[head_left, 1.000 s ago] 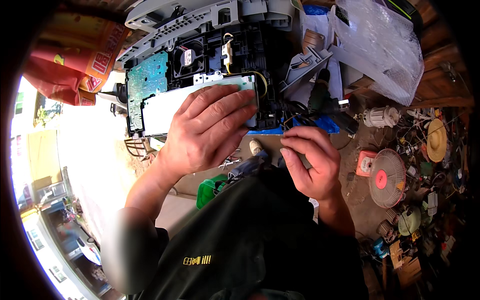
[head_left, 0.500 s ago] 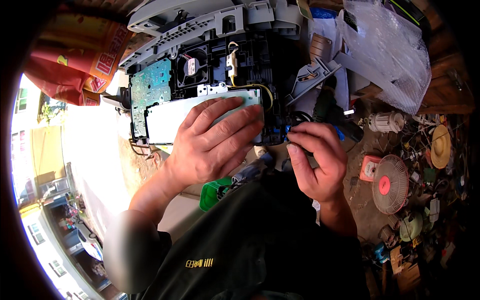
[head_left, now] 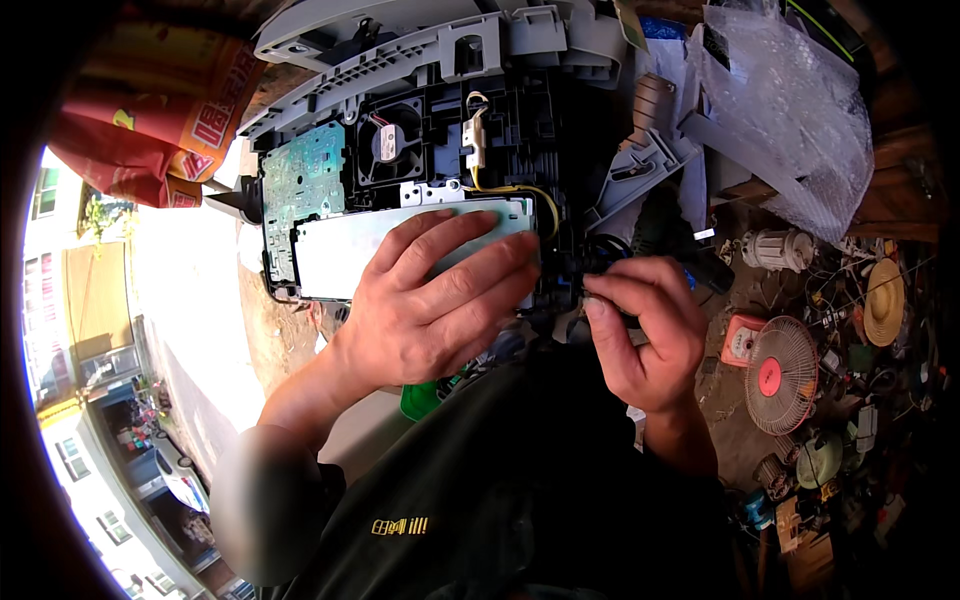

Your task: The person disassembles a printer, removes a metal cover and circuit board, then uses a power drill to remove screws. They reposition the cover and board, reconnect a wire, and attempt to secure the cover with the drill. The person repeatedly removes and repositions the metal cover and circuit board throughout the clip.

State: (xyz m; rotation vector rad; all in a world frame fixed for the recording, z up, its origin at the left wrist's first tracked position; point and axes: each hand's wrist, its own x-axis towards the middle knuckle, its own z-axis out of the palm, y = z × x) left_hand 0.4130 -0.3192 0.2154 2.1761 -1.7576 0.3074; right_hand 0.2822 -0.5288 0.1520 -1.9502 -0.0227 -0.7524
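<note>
A partly opened machine with a black frame (head_left: 520, 140) and grey plastic casing (head_left: 425, 85) lies before me. My left hand (head_left: 430, 300) rests flat, fingers stretched, on its pale metal plate (head_left: 340, 250). A green circuit board (head_left: 300, 185) sits left of that plate, and a small black fan (head_left: 390, 145) is beyond it. A yellow wire (head_left: 520, 188) runs from a white connector (head_left: 473, 142) along the plate's far edge. At the frame's right near corner, my right hand (head_left: 655, 330) pinches thumb and fingers together; what lies between the fingertips is too small and dark to make out.
Beyond my right hand lie a grey plastic bracket (head_left: 640, 175), a dark power tool (head_left: 690, 255) and bubble wrap (head_left: 790, 110). A fan with a pink hub (head_left: 780, 375) stands among floor clutter at right. A red bag (head_left: 150, 110) hangs at left; a green container (head_left: 418, 402) is below the machine.
The machine and both hands appear slightly lower and further right in view. A blue bit seen at my right fingertips before no longer shows. My left hand stays on the plate.
</note>
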